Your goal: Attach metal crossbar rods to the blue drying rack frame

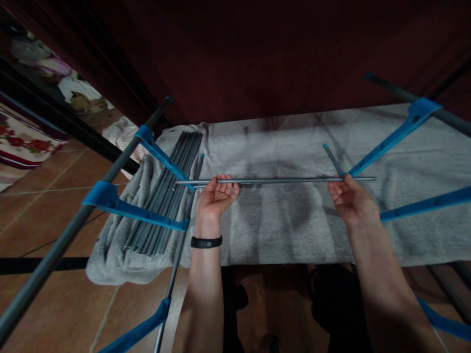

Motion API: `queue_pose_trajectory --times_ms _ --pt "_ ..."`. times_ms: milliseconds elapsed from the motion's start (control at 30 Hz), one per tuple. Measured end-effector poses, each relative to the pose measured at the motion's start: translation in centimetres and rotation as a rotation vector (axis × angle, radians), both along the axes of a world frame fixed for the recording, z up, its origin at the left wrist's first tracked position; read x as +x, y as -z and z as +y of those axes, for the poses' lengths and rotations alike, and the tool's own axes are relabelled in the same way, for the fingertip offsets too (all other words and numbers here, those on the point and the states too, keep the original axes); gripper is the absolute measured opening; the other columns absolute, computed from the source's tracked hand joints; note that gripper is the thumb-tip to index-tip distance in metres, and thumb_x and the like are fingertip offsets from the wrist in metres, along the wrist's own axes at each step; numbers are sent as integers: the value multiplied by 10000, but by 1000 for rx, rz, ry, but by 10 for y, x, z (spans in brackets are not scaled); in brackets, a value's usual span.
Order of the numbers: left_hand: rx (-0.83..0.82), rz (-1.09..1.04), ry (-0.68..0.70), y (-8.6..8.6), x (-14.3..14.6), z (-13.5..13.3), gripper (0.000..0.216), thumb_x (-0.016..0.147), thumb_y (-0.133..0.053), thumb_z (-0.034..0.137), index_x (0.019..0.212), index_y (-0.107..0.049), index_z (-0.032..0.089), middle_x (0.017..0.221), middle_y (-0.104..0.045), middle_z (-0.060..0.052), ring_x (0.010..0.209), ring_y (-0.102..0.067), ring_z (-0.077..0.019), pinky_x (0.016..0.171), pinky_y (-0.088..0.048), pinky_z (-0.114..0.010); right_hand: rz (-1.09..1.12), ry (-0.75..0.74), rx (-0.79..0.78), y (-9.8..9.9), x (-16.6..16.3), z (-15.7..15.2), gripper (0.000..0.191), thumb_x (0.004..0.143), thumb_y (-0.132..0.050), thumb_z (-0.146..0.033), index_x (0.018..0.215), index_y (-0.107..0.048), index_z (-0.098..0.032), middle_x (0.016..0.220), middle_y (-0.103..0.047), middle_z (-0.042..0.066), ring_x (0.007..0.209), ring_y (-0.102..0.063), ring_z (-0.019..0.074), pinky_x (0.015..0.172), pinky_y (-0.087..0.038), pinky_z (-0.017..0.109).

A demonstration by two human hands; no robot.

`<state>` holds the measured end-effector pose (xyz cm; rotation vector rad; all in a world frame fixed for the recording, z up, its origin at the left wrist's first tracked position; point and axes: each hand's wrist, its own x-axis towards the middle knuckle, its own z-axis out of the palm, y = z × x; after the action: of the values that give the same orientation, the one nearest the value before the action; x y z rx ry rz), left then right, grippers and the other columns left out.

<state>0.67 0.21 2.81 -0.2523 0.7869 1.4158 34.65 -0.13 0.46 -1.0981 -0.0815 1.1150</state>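
A thin grey metal rod (pixel 279 181) runs level across the middle of the view, held between both hands. My left hand (pixel 216 197), palm up with a black band on the wrist, has its fingers curled round the rod near its left end. My right hand (pixel 350 200) pinches the rod near its right end. The rod's left tip reaches a blue plastic bracket (pixel 162 156) on a grey rack pole (pixel 121 166). Its right tip lies beside another blue bracket (pixel 395 135). Under the hands lies a grey towel (pixel 279 225).
A bundle of several grey rods (pixel 165 196) lies on the towel's left part. More blue brackets (pixel 128 208) and poles (pixel 40 274) of the rack frame stand left and right. Tiled floor (pixel 55 206) lies to the left, a dark red wall (pixel 257 54) behind.
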Motion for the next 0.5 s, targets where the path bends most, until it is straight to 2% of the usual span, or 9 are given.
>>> queue_pose_trajectory --times_ms 133,267,500 --pt "-42 50 26 3 3 3 172 1012 -517 136 897 -642 162 778 -721 -18 768 -741 -187 859 -567 -409 25 -10 -117 -1 3 1 337 1030 -534 -171 702 -608 -197 591 -588 -39 529 -620 77 604 -613 168" --pt "-105 113 44 6 4 4 200 1003 -500 107 862 -631 159 768 -717 -22 720 -728 -168 787 -565 -354 45 -33 -142 0 6 1 334 1041 -524 -210 712 -585 -204 579 -576 -45 518 -612 78 584 -614 172" --pt "-158 202 -4 9 1 7 218 1007 -470 93 881 -633 164 705 -694 8 647 -717 -144 733 -573 -311 42 -88 -151 6 16 -2 288 1013 -445 -78 831 -620 -216 732 -694 -29 618 -681 86 611 -634 195"
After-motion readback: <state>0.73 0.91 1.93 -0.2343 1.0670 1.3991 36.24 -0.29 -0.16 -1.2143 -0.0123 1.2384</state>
